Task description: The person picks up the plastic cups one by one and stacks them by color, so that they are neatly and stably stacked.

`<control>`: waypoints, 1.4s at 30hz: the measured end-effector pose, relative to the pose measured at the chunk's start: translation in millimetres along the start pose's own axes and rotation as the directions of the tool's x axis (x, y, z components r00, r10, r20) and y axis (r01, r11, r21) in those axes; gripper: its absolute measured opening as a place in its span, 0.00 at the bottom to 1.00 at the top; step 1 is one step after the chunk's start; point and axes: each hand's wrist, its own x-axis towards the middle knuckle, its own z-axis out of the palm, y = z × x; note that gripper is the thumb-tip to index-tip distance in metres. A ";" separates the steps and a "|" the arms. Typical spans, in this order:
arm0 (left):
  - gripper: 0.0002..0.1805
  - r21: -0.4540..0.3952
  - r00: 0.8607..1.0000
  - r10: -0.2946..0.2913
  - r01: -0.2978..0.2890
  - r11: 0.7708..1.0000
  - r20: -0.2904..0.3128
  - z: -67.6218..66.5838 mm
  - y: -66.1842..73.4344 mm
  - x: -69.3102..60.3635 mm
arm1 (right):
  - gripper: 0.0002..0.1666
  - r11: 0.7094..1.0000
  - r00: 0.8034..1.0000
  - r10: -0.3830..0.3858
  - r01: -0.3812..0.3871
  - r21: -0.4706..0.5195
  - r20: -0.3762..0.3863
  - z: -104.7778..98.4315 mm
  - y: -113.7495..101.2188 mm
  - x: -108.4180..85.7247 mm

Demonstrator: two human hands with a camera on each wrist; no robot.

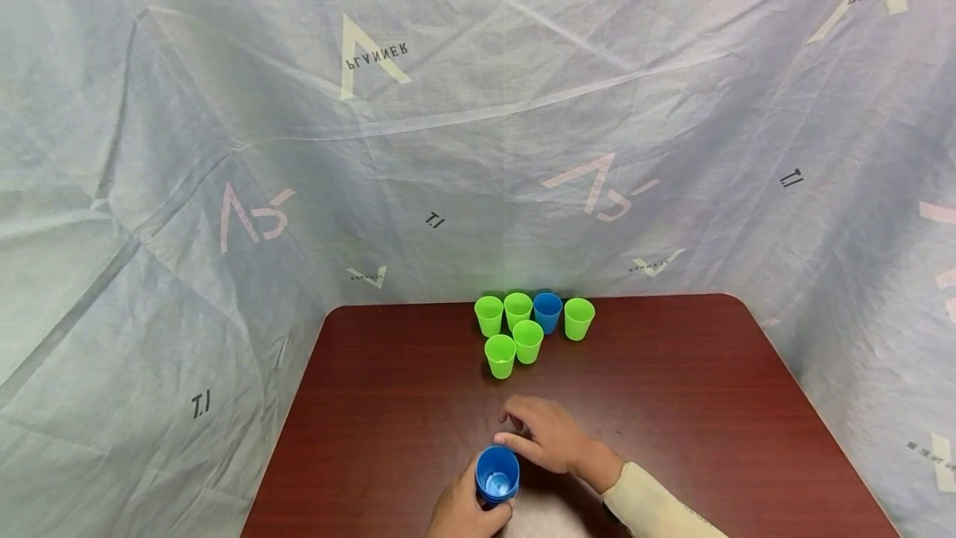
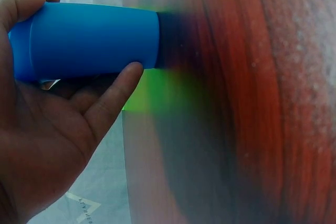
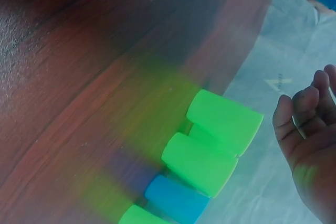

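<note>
Near the table's front edge, my left hand (image 1: 466, 506) grips a small stack of nested blue cups (image 1: 497, 474), mouths facing up in the head view. The left wrist view shows the thumb on one side of the blue cups (image 2: 97, 40) and fingers on the other. Just right of and beyond the stack, my right hand (image 1: 551, 434) hovers with loosely bent fingers and nothing in them. Its thumb comes close to the stack's rim; whether they touch, I cannot tell. In the right wrist view, this hand (image 3: 315, 140) appears apart from the blue cup.
Several green cups (image 1: 501, 357) and one blue cup (image 1: 548, 312) stand upright in a loose group toward the back of the dark red wooden table (image 1: 388, 388). A green cup (image 1: 578, 319) stands at the group's right end. Grey printed cloth (image 1: 448, 173) hangs behind and beside the table.
</note>
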 end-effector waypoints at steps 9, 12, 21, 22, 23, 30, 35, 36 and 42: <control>0.43 0.015 0.999 -0.039 0.039 0.999 0.004 -2.2 4.6 -0.8 | 0.13 0.997 0.994 0.050 -0.056 -0.055 -0.092 -9.5 7.5 3.6; 0.43 0.021 0.999 -0.043 0.043 0.999 0.003 -1.5 4.0 -0.4 | 0.13 0.992 0.990 0.069 -0.081 -0.094 -0.124 -13.0 11.5 4.9; 0.41 0.036 0.999 -0.015 0.016 0.999 -0.030 -1.3 1.7 -1.6 | 0.15 0.980 0.970 0.092 -0.128 -0.150 -0.227 -28.6 27.0 13.7; 0.41 0.034 0.999 -0.018 0.019 0.999 -0.027 -1.6 2.0 -1.7 | 0.16 0.979 0.969 0.099 -0.136 -0.154 -0.227 -29.5 28.8 13.9; 0.41 0.033 1.000 -0.022 0.023 0.999 -0.022 -1.7 1.9 -1.7 | 0.17 0.977 0.968 0.104 -0.141 -0.157 -0.227 -29.8 30.5 13.7; 0.41 0.018 0.999 -0.047 0.047 0.999 0.006 -1.8 3.0 -0.5 | 0.21 0.973 0.970 0.131 -0.165 -0.159 -0.206 -30.8 37.4 9.5; 0.40 0.019 1.000 -0.026 0.026 0.999 -0.005 -0.7 0.4 1.1 | 0.21 0.970 0.967 0.146 -0.181 -0.164 -0.207 -30.0 42.6 9.6; 0.39 0.017 1.000 -0.027 0.027 0.999 -0.002 -1.0 0.4 1.2 | 0.21 0.969 0.967 0.147 -0.182 -0.166 -0.207 -30.0 43.8 9.7; 0.39 -0.004 0.997 -0.065 0.065 0.998 0.037 -2.6 1.0 1.3 | 0.21 0.968 0.965 0.136 -0.177 -0.175 -0.224 -31.1 49.9 9.8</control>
